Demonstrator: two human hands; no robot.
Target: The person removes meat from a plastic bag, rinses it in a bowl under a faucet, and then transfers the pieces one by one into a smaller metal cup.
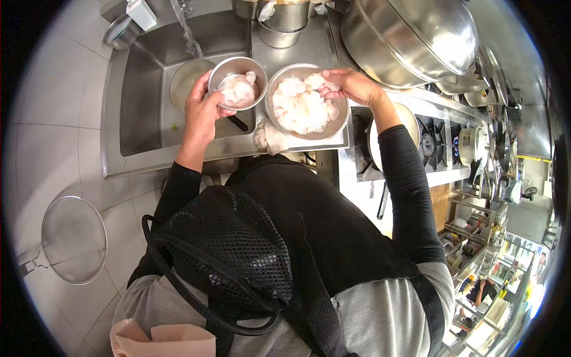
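My left hand [202, 110] grips a small steel bowl [216, 74] by its side, thumb over the rim. Pale pinkish raw meat pieces [238, 89] lie inside, perhaps chicken. Right beside it, on the metal counter, stands a wider steel bowl [340, 122] heaped with whitish raw pieces [300, 107]. Over that bowl's right rim reaches my right hand [351, 86], its fingers closed around a pale piece [318, 81] at the edge of the heap. A crumpled cloth [270, 138] lies in front of the wide bowl.
Water runs from a tap into a round vessel in the sink [140, 113]. A large steel pot [410, 35] stands at the back right. To the right are gas burners [429, 141] and a pan [407, 122]. A mesh strainer [74, 238] hangs at left.
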